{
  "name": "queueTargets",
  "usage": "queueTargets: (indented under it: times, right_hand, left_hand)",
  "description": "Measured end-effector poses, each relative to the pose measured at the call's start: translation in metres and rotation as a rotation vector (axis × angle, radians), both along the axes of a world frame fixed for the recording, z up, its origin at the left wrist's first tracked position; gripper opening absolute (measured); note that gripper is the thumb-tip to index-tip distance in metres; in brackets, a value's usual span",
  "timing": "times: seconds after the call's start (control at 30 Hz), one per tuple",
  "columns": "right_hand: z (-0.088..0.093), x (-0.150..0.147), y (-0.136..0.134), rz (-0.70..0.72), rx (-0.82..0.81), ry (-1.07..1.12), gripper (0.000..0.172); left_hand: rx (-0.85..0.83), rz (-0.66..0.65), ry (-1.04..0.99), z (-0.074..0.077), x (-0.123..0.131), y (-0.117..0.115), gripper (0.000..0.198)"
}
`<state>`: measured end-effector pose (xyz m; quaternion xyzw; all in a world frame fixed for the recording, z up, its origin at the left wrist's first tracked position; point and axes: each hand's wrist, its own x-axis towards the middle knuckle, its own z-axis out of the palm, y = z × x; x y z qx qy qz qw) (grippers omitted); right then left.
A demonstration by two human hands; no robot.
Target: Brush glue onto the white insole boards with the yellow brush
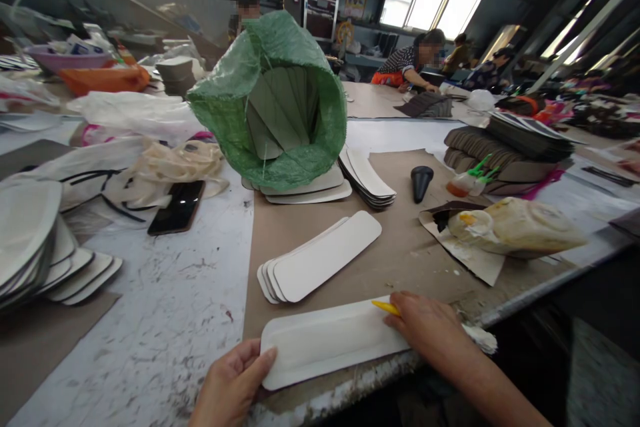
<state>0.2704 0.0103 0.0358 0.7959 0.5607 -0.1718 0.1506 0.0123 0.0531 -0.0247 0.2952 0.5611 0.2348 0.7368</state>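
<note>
Piece: a long white insole board is laid at the bottom centre of the frame, on the brown sheet near the table edge.
Long axis: left to right, the right end tilted slightly up.
Left hand: pressed flat against the left end, fingers loosely spread, nothing gripped.
Right hand: closed on a yellow-handled brush (bristles unclear), resting on the right end.
Nearer hand: both are touching it.
Further up: a fanned stack; a green sack.

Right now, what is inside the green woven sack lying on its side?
The green sack holds pale flat insole-shaped boards standing on end, seen through its open mouth. How many, and what lies deeper behind them, is hidden.
</note>
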Motion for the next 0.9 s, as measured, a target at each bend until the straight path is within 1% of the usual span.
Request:
queueTargets:
  times: [0.17, 0.3, 0.37, 0.43, 0.53, 0.6, 0.63, 0.67, 0.8, 0.83, 0.9]
  right_hand:
    - [-0.002, 0.008, -0.005, -0.024, 0.024, 0.003, 0.016]
    - [0.001, 0.03, -0.021, -0.098, 0.034, -0.021, 0.018]
    - [0.0, 0.042, -0.031, -0.153, 0.078, -0.011, 0.022]
    - [-0.001, 0.051, -0.038, -0.215, 0.154, 0.054, 0.027]
    - [-0.003, 0.05, -0.042, -0.261, 0.267, 0.259, 0.037]
    - [-0.005, 0.042, -0.042, -0.275, 0.329, 0.443, 0.039]
    - [-0.007, 0.036, -0.042, -0.309, 0.34, 0.544, 0.038]
    - [-0.008, 0.03, -0.042, -0.38, 0.334, 0.654, 0.037]
    - [-0.015, 0.009, -0.049, -0.815, 0.306, 1.147, 0.04]
    - [-0.015, 0.005, -0.051, -0.883, 0.333, 1.261, 0.04]
    - [-0.015, -0.003, -0.054, -0.953, 0.389, 1.442, 0.039]
  left_hand:
    - [0.016, -0.001, 0.031, 0.004, 0.002, 0.0, 0.039]
    - [0.025, 0.009, 0.009, 0.007, 0.002, -0.001, 0.035]
    - [0.006, 0.0, -0.003, 0.005, 0.001, 0.0, 0.037]
    - [-0.015, -0.014, -0.02, 0.003, 0.0, 0.0, 0.04]
    - [-0.023, 0.001, -0.055, 0.002, -0.001, 0.0, 0.04]
    - [-0.019, 0.028, -0.085, 0.005, -0.002, 0.0, 0.039]
    - [-0.023, 0.041, -0.104, 0.007, -0.002, -0.001, 0.038]
    - [-0.029, 0.048, -0.126, 0.009, -0.004, -0.001, 0.038]
    - [-0.098, 0.05, -0.238, 0.018, -0.014, -0.001, 0.04]
    - [-0.122, 0.053, -0.27, 0.021, -0.017, -0.002, 0.039]
    - [-0.167, 0.067, -0.32, 0.025, -0.021, -0.003, 0.035]
